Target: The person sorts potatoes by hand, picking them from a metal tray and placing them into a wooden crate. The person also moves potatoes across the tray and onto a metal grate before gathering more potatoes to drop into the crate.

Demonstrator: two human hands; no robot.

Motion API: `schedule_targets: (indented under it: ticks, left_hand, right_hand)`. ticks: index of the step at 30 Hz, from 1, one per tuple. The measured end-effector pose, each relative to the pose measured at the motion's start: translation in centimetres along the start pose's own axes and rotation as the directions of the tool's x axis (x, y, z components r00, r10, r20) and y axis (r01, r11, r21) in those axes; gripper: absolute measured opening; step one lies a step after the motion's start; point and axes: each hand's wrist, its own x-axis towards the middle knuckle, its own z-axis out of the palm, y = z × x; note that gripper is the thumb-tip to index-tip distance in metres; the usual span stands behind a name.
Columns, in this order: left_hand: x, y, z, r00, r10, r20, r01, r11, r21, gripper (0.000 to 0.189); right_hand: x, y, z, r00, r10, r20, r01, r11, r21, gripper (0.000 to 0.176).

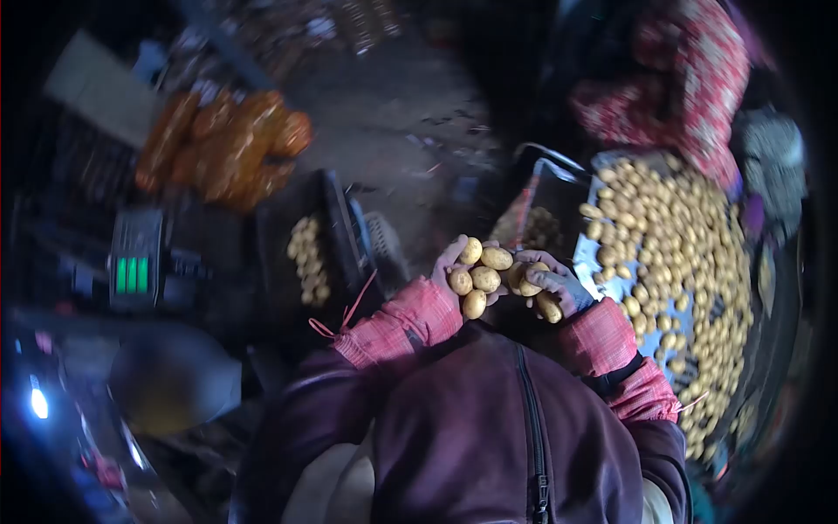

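Both of my hands are held together in front of my chest, each with potatoes in it. Several yellow potatoes [484,279] rest in my left hand [450,262], whose fingers curl round them from the side and below. My right hand [569,286], in a greyish glove or coating, is closed round a few more potatoes [548,306] just to the right. To the right of my right hand, many loose potatoes [672,227] cover a pale blue tray surface [587,253].
A dark crate with potatoes [308,262] stands at the left, beside a display with green digits [132,275]. Filled orange bags [231,148] lie behind it. A co-worker's patterned sleeve [709,96] reaches to the potatoes at the upper right. Another bin [552,188] stands ahead.
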Motion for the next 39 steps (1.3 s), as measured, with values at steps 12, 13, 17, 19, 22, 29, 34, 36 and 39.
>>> schedule_targets:
  ticks: [12,13,17,19,22,29,34,36,39]
  left_hand:
    - [-15.5,7.7,-15.9,0.754,0.563,-0.338,-0.62,0.78,-0.087,0.046]
    - [-17.1,8.8,-13.5,0.662,0.594,-0.458,-0.662,0.75,0.015,0.047]
    - [-19.0,11.5,-21.1,0.544,0.637,-0.545,-0.725,0.684,0.077,0.046]
    - [-19.4,11.4,-24.9,0.503,0.671,-0.545,-0.591,0.727,0.349,0.049]
    - [-18.5,11.7,-27.8,0.492,0.205,-0.846,-0.19,0.974,0.126,0.067]
    - [-13.0,10.8,-21.7,0.479,0.482,-0.734,-0.152,0.869,0.471,0.015]
    - [-5.2,11.1,-16.9,0.573,0.762,-0.301,-0.211,0.492,0.844,0.033]
    - [-0.9,10.6,-15.0,0.677,0.735,-0.041,-0.316,0.34,0.886,0.028]
    - [5.4,7.3,-8.3,0.742,0.633,0.22,-0.335,0.066,0.94,0.026]
  right_hand:
    - [16.2,0.8,22.1,0.907,0.109,0.406,0.068,0.915,-0.397,0.053]
    - [16.6,1.3,23.8,0.908,0.071,0.413,0.099,0.922,-0.375,0.053]
    - [17.3,2.2,27.8,0.889,0.196,0.413,-0.129,0.974,-0.186,0.06]
    - [18.0,2.9,27.2,0.891,0.186,0.413,-0.141,0.981,-0.136,0.057]
    - [18.0,2.1,24.6,0.897,0.189,0.399,-0.163,0.982,-0.098,0.053]
    - [16.7,4.2,8.5,0.788,-0.131,0.601,-0.057,0.957,0.284,0.043]
    - [9.0,3.5,1.6,0.891,-0.173,0.42,-0.023,0.906,0.423,0.042]
    - [4.7,4.5,-2.5,0.891,-0.369,0.263,0.259,0.892,0.371,0.045]
    - [-2.7,5.4,-6.1,0.887,-0.429,-0.172,0.44,0.897,0.031,0.05]
